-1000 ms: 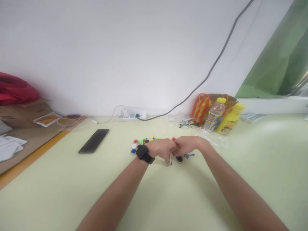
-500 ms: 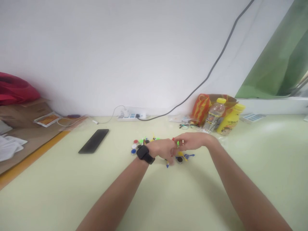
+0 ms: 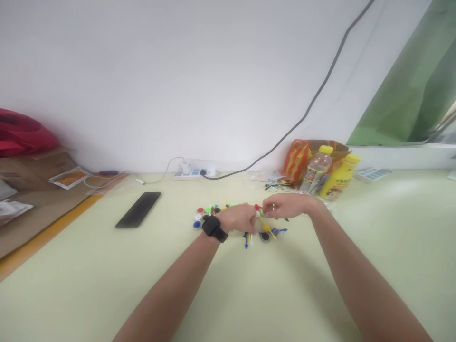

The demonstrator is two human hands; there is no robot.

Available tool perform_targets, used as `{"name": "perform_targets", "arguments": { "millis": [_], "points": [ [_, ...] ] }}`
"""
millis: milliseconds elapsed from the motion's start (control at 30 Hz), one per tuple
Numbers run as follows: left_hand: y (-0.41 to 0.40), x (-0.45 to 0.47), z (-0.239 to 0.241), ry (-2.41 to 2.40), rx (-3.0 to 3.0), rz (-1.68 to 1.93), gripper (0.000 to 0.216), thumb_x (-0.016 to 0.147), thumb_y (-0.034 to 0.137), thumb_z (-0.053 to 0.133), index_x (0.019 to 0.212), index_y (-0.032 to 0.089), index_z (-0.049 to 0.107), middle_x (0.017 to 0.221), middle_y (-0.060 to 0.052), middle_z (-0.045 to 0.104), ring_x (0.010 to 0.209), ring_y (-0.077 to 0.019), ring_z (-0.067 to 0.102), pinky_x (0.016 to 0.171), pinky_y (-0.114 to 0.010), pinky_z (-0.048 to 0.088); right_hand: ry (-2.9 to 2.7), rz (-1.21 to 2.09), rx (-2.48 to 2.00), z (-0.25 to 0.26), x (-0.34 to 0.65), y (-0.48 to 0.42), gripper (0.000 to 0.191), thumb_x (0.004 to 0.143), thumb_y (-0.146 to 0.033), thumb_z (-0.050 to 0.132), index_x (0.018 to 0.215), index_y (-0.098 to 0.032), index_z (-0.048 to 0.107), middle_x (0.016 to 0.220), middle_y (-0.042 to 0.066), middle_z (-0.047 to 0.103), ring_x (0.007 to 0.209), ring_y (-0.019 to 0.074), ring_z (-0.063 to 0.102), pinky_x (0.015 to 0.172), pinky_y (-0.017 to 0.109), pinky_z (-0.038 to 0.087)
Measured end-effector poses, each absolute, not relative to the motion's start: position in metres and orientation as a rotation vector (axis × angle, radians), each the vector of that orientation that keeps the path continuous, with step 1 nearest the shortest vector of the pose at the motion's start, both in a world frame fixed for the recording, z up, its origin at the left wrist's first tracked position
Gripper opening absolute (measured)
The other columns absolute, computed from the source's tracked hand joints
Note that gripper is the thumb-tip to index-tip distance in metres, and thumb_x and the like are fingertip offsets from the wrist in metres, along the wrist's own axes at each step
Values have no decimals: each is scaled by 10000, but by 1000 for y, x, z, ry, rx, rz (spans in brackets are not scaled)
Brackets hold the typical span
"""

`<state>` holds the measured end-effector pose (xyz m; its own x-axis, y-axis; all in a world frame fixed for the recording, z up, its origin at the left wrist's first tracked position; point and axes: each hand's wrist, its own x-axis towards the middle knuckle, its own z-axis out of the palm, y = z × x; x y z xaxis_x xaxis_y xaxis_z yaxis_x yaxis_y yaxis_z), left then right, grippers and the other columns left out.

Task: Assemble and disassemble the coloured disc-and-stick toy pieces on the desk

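Note:
Small coloured plastic pieces lie in a cluster on the pale table, partly under both hands. My left hand [image 3: 240,217], with a black watch [image 3: 213,228] at the wrist, is closed over the middle of them; its fingertips are hidden. My right hand [image 3: 287,205] is closed in a pinch at the cluster's right end, by a red piece [image 3: 257,207]. What its fingertips hold is too small to make out. Nearer me lie a blue arrow-shaped piece [image 3: 246,241], a black disc [image 3: 264,237] and a yellow piece [image 3: 270,230]. To the left is a blue disc [image 3: 197,225].
A black phone [image 3: 138,210] lies to the left. Against the wall are a power strip [image 3: 190,175], glasses [image 3: 279,186], a clear bottle [image 3: 316,168], a yellow bottle [image 3: 339,178] and a red-yellow bag [image 3: 296,159]. Cardboard [image 3: 42,166] stands at far left.
My hands have drawn slightly apart. The right has moved a little up and away from the left, uncovering the yellow piece and more of the pieces below the left hand.

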<state>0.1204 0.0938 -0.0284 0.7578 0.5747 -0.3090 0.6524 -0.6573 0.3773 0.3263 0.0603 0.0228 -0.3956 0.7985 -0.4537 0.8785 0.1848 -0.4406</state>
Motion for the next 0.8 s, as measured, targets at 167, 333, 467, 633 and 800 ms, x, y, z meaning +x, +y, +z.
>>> {"name": "perform_targets", "arguments": {
  "millis": [167,333,467,633,800],
  "points": [
    [96,121,-32,947,2502,-216,174,723,356,745,752,186,721,804,-58,754,673,-202,662,529,-270,410,2326,-998,1680,22,326,61,224,856,-393,629,1015,-243,679,1088,70,712,890,229,689,625,268,488],
    [96,120,-30,982,2532,-176,192,717,365,770,752,183,719,819,-66,759,682,-205,672,542,-265,420,2406,-929,1662,15,328,68,136,900,-323,581,937,-214,653,952,62,718,762,186,668,577,244,450],
    [94,120,-28,995,2542,-161,144,731,313,766,719,182,708,805,-60,755,684,-199,675,535,-253,413,2543,-804,1701,5,333,75,72,868,-222,590,893,-200,653,988,64,731,813,181,663,600,229,449],
    [94,121,-27,1022,2545,-98,169,740,304,762,862,190,740,863,-59,756,733,-205,689,557,-251,416,2485,-646,1850,-8,339,81,68,820,-155,614,838,-191,669,1006,53,748,848,179,664,625,226,440],
    [97,119,-31,970,2554,-81,151,719,300,777,828,200,746,869,-53,754,762,-209,690,572,-254,423,2389,-535,1979,-22,345,90,76,781,-129,642,832,-177,672,966,67,742,815,182,653,601,238,405]
  ]
}}
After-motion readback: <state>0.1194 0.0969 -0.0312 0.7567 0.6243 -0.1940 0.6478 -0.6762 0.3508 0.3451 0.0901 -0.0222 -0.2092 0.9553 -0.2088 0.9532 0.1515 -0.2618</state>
